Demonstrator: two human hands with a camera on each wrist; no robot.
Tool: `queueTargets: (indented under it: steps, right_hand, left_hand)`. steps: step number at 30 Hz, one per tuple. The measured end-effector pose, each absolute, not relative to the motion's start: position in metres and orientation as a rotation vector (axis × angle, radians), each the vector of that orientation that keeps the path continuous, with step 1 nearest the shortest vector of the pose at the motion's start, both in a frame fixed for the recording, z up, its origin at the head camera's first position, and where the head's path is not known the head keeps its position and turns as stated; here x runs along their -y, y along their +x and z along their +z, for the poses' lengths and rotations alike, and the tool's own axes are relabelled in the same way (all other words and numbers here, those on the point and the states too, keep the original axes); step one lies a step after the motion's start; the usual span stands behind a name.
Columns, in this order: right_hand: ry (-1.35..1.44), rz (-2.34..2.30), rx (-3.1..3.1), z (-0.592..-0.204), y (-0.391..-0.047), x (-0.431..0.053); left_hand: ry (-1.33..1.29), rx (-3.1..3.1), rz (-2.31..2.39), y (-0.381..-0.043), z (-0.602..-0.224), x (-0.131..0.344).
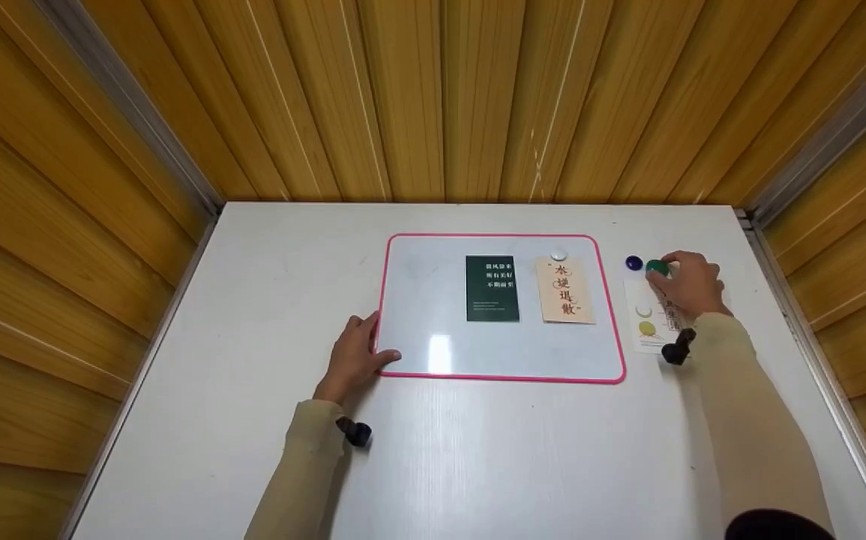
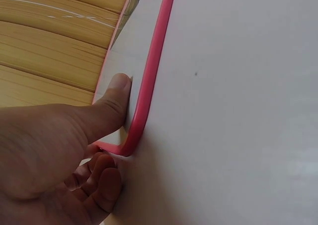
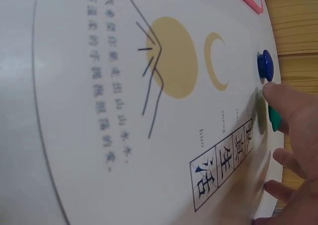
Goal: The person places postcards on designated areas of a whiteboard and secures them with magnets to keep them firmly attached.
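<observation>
A whiteboard (image 1: 418, 300) with a pink rim lies on the table. My left hand (image 1: 352, 358) grips its near left corner, thumb (image 2: 112, 103) on the white face and fingers curled beside the rim. On the board are a dark green card (image 1: 492, 296) and a cream card (image 1: 567, 291), the latter with a white round magnet (image 1: 558, 255) at its top. To the right of the board, my right hand (image 1: 691, 285) pinches a green magnet (image 1: 656, 267) above a white printed card (image 3: 149, 150), partly covering that card. A blue magnet (image 3: 267, 65) stands close beside the green one.
The white table (image 1: 477, 457) runs up to yellow wood-look panels (image 1: 410, 105) at the back, with more such panels on both sides. Metal edging (image 1: 822, 345) borders the table on the right. Dark wrist cameras (image 1: 358, 433) sit on both sleeves.
</observation>
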State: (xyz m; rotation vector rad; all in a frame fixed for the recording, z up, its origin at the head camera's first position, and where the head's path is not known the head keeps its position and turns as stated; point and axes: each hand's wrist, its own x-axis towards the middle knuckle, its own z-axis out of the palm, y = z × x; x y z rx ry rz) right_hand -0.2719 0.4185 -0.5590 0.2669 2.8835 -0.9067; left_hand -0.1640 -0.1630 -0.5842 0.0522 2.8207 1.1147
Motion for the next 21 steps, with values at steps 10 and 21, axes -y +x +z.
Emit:
queueTargets:
  steps: [10, 21]
  right_hand:
    - [0.282, -0.927, -2.865, -0.5547, -0.2708, -0.4193]
    - [0.255, -0.926, -2.907, -0.5524, -0.2748, -0.4155]
  left_hand:
    - [0.040, -2.810, 1.110, -0.1640, -0.5823, 0.1611]
    - [0.068, -2.838, 1.095, -0.1637, -0.5843, 0.1624]
